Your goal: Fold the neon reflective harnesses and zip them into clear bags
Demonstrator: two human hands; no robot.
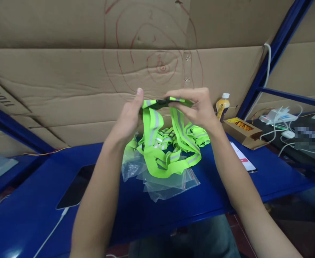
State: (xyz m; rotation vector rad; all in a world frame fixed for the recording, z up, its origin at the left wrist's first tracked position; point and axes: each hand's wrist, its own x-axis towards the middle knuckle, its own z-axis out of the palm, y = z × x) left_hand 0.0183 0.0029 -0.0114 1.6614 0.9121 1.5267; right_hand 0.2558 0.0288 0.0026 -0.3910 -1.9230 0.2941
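Observation:
Between my two hands a neon-green reflective strap with grey stripes is stretched, a black buckle at its middle. My left hand is closed on the strap beside the buckle, thumb on top. On the other side, my right hand pinches the strap by the buckle between thumb and fingers. Loops of the strap hang below both hands. Behind them lies a heap of similar green straps on the blue table. Clear plastic bags are spread under the hanging loop.
A dark phone or tablet with a white cable lies at left, partly behind my forearm. At right are a phone with a lit screen, an open cardboard box and a yellow bottle. A cardboard wall stands behind.

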